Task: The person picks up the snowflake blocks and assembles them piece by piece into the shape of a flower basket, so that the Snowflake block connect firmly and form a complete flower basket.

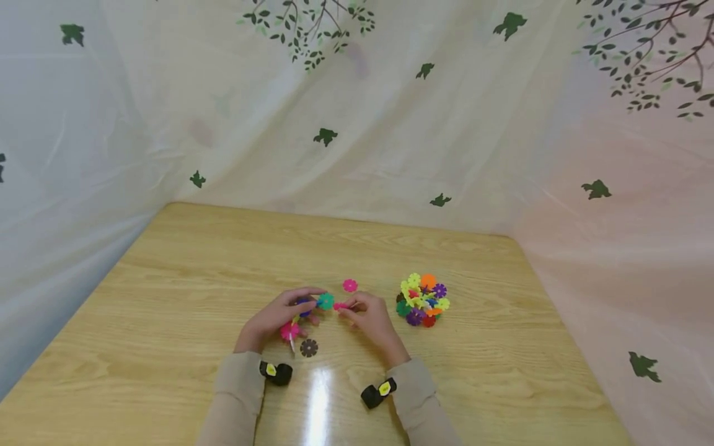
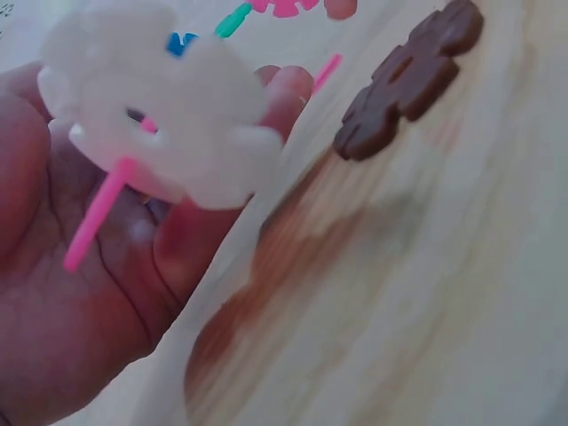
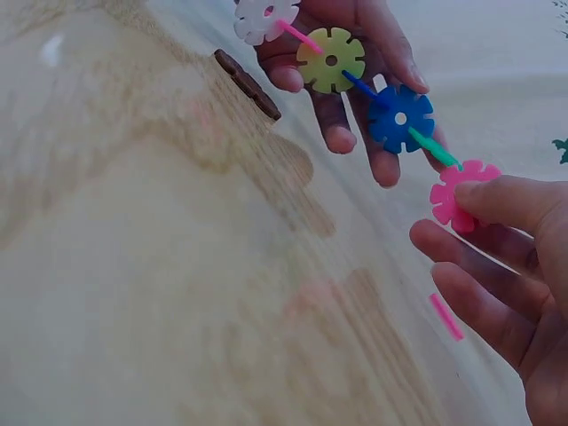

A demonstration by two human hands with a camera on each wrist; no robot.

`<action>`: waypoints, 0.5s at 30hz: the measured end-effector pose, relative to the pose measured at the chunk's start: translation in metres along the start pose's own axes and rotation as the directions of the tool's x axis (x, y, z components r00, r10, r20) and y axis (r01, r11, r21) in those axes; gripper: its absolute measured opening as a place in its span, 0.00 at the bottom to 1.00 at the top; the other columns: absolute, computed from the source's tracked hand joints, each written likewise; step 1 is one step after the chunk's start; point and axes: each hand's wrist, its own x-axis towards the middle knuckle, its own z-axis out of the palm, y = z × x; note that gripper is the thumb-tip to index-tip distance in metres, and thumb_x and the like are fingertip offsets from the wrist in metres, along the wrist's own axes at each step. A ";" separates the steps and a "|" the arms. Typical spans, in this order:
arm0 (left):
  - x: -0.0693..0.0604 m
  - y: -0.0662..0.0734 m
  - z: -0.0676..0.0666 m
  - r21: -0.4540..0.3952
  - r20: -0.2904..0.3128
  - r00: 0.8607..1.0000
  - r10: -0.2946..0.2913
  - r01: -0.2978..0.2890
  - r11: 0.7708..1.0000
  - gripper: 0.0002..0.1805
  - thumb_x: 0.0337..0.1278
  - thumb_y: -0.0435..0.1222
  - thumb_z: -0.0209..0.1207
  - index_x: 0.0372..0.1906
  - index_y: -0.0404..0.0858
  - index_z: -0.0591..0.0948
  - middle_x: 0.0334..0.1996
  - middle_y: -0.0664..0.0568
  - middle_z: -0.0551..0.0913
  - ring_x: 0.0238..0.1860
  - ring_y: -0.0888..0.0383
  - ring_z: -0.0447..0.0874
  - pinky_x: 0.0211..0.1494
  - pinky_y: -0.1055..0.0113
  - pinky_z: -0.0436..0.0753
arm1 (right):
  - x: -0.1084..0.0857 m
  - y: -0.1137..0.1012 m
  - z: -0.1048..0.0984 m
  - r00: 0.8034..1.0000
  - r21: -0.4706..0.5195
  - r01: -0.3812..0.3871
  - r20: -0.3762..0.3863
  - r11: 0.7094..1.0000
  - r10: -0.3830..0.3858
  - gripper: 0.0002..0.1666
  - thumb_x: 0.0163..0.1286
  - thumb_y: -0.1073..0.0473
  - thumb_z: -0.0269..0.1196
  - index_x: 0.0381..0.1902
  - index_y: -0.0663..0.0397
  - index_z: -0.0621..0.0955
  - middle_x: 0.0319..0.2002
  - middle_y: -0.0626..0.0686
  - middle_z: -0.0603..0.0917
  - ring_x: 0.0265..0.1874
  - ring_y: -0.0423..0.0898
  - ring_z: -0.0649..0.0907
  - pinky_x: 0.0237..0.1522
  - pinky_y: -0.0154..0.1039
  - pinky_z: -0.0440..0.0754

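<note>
My left hand [image 1: 276,316] holds a chain of slotted, flower-shaped plastic discs between thumb and fingers. Along it I see a white disc [image 2: 169,106], a yellow disc [image 3: 331,60], a blue disc [image 3: 402,119] and a green disc [image 1: 326,301], with pink and dark blue ones set edgewise between. My right hand [image 1: 375,319] pinches a pink disc [image 3: 461,191] between thumb and index finger at the green disc's edge. Whether their slots are joined, I cannot tell. On the table below the left hand lies a loose brown disc [image 1: 309,348].
Beyond the hands, another pink disc [image 1: 349,285] lies flat on the wooden table [image 1: 167,279]. To the right of my right hand stands a round cluster of many-coloured discs [image 1: 422,300]. A printed cloth [image 1: 379,167] hangs behind the table.
</note>
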 end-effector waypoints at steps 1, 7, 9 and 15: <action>0.000 0.000 0.000 -0.002 0.000 1.000 0.000 0.000 1.000 0.26 0.72 0.41 0.50 0.69 0.36 0.67 0.54 0.30 0.75 0.42 0.54 0.82 0.35 0.64 0.88 | 0.001 0.004 0.001 1.000 -0.004 0.004 0.000 1.000 -0.004 0.04 0.63 0.70 0.64 0.32 0.70 0.81 0.37 0.66 0.85 0.33 0.62 0.86 0.21 0.33 0.84; 0.002 -0.003 0.001 0.032 0.009 0.999 0.041 -0.041 0.999 0.26 0.72 0.41 0.51 0.68 0.33 0.68 0.51 0.30 0.76 0.42 0.54 0.83 0.34 0.63 0.88 | 0.005 0.022 0.005 0.998 -0.022 0.058 -0.010 0.998 -0.058 0.05 0.62 0.70 0.65 0.33 0.71 0.81 0.37 0.66 0.84 0.36 0.62 0.86 0.21 0.39 0.86; 0.002 -0.002 0.002 0.046 0.009 0.999 0.047 -0.047 0.998 0.25 0.71 0.42 0.52 0.67 0.34 0.69 0.51 0.30 0.76 0.42 0.53 0.83 0.33 0.63 0.88 | 0.004 0.025 0.006 0.997 -0.040 0.079 -0.016 0.996 -0.080 0.05 0.62 0.69 0.65 0.32 0.69 0.82 0.36 0.64 0.85 0.35 0.59 0.86 0.21 0.37 0.85; 0.004 -0.002 0.004 0.073 -0.003 0.999 0.046 -0.046 0.996 0.26 0.72 0.41 0.50 0.68 0.32 0.68 0.52 0.29 0.78 0.45 0.50 0.84 0.34 0.63 0.88 | 0.005 0.030 0.006 0.979 -0.133 0.183 -0.063 0.974 -0.192 0.03 0.60 0.66 0.68 0.28 0.59 0.84 0.31 0.56 0.85 0.29 0.49 0.84 0.18 0.29 0.82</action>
